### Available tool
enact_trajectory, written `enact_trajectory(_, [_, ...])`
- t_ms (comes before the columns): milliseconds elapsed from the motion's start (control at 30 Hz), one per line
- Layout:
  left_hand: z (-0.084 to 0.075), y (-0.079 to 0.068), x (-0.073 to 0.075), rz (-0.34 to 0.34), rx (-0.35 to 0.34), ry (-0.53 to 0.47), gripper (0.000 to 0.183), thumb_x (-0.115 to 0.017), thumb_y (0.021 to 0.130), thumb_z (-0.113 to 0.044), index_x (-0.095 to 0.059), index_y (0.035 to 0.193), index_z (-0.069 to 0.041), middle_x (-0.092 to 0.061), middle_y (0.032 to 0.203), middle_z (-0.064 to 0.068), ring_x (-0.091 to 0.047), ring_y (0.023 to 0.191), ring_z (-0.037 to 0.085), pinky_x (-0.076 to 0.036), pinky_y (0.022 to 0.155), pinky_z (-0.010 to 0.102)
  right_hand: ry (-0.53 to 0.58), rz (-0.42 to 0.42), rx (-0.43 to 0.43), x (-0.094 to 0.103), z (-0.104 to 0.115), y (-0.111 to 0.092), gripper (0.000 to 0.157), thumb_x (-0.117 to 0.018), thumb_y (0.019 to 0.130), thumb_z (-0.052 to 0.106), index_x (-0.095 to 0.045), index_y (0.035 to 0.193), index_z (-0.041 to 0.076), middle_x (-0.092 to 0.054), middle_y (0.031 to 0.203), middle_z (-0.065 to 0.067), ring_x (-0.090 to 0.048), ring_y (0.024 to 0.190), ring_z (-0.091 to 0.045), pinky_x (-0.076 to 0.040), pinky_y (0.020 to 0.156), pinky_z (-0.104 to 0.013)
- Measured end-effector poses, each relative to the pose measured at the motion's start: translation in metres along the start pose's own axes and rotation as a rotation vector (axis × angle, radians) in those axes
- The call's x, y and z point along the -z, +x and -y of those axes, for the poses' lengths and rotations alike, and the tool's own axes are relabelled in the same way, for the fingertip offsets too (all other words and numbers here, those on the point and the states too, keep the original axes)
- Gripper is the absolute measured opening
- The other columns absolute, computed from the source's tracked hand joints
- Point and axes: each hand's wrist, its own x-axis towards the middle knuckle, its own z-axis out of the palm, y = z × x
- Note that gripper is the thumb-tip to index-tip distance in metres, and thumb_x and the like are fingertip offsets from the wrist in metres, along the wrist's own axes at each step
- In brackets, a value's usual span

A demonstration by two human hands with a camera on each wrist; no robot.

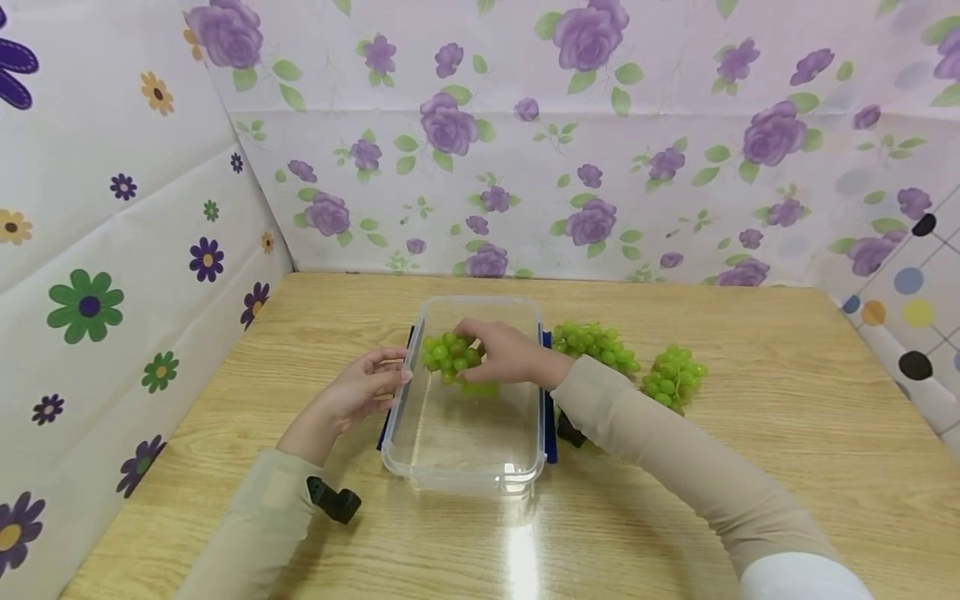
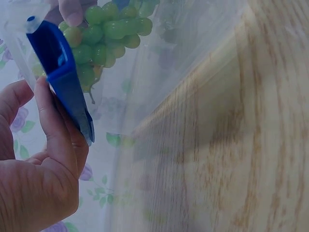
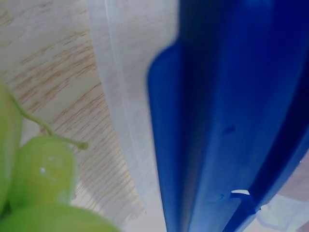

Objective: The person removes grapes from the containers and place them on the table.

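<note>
My right hand (image 1: pixel 506 354) reaches over the right side of a clear plastic container (image 1: pixel 465 475) and grips a bunch of green grapes (image 1: pixel 448 354) between thumb and fingers. The grapes hang inside the rim, toward the far left; whether they touch the bottom cannot be told. My left hand (image 1: pixel 363 387) touches the container's left rim with relaxed fingers. In the left wrist view, its fingers (image 2: pixel 50 113) lie against a blue latch (image 2: pixel 67 77), with grapes (image 2: pixel 104 41) seen through the clear wall. Another blue latch (image 3: pixel 231 106) fills much of the right wrist view.
Two more bunches of green grapes lie on the wooden table (image 1: pixel 787 417) right of the container: one close beside it (image 1: pixel 600 346), another farther right (image 1: pixel 673 379). Flower-patterned sheets (image 1: pixel 517 167) stand behind and along the left side.
</note>
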Motion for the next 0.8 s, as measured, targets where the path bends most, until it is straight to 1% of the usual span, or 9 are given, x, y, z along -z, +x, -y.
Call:
enact_trajectory(133, [0.001, 0.000, 0.000, 0.012, -0.007, 0.004, 0.061, -0.058, 0.093, -0.019, -0.029, 0.144, -0.003, -0.038, 0.135, 0.016, -0.051, 0.095, 0.010, -0.048, 0.075, 0.022, 0.049, -0.020, 0.014, -0.001, -0.003, -0.001, 0.046, -0.071, 0.083, 0.013, -0.051, 0.123, 0.004, -0.062, 0.114, -0.009, -0.059, 0.104, -0.023, -0.051, 0.087, -0.030])
enact_trajectory(267, [0.003, -0.002, 0.001, 0.010, -0.004, 0.000, 0.059, -0.058, 0.093, -0.018, -0.030, 0.143, -0.003, -0.042, 0.128, 0.010, -0.052, 0.091, 0.008, -0.049, 0.072, 0.020, 0.091, -0.031, 0.026, -0.004, -0.004, -0.002, 0.045, -0.071, 0.083, 0.011, -0.051, 0.122, 0.003, -0.061, 0.114, -0.010, -0.058, 0.104, -0.025, -0.051, 0.088, -0.035])
enact_trajectory(333, [0.004, -0.003, 0.001, 0.008, -0.004, -0.009, 0.058, -0.057, 0.093, -0.017, -0.030, 0.143, -0.003, -0.044, 0.124, 0.007, -0.052, 0.088, 0.007, -0.049, 0.069, 0.019, 0.108, -0.034, 0.028, -0.004, -0.003, -0.004, 0.044, -0.071, 0.083, 0.011, -0.051, 0.122, 0.003, -0.061, 0.113, -0.010, -0.059, 0.102, -0.024, -0.053, 0.085, -0.035])
enact_trajectory(533, [0.003, -0.001, 0.001, 0.016, -0.017, -0.028, 0.058, -0.058, 0.093, -0.016, -0.030, 0.142, -0.003, -0.046, 0.119, 0.005, -0.053, 0.086, 0.006, -0.049, 0.067, 0.017, 0.155, -0.049, 0.008, -0.002, 0.001, -0.009, 0.045, -0.070, 0.083, 0.015, -0.051, 0.123, 0.005, -0.060, 0.112, -0.009, -0.059, 0.098, -0.022, -0.053, 0.075, -0.027])
enact_trajectory(667, [0.002, 0.000, 0.001, 0.013, -0.021, -0.025, 0.059, -0.058, 0.092, -0.016, -0.030, 0.143, -0.003, -0.045, 0.122, 0.006, -0.053, 0.087, 0.007, -0.049, 0.068, 0.018, 0.231, -0.067, -0.011, -0.002, 0.000, -0.013, 0.044, -0.068, 0.084, 0.015, -0.050, 0.122, 0.005, -0.058, 0.113, -0.009, -0.057, 0.100, -0.021, -0.053, 0.077, -0.029])
enact_trajectory(800, [0.002, -0.001, 0.000, 0.005, -0.017, -0.027, 0.059, -0.057, 0.092, -0.015, -0.030, 0.143, -0.004, -0.045, 0.122, 0.005, -0.053, 0.088, 0.008, -0.048, 0.071, 0.019, 0.317, -0.094, -0.013, -0.002, 0.001, -0.015, 0.041, -0.067, 0.084, 0.011, -0.049, 0.120, 0.002, -0.055, 0.114, -0.011, -0.055, 0.105, -0.023, -0.050, 0.085, -0.032])
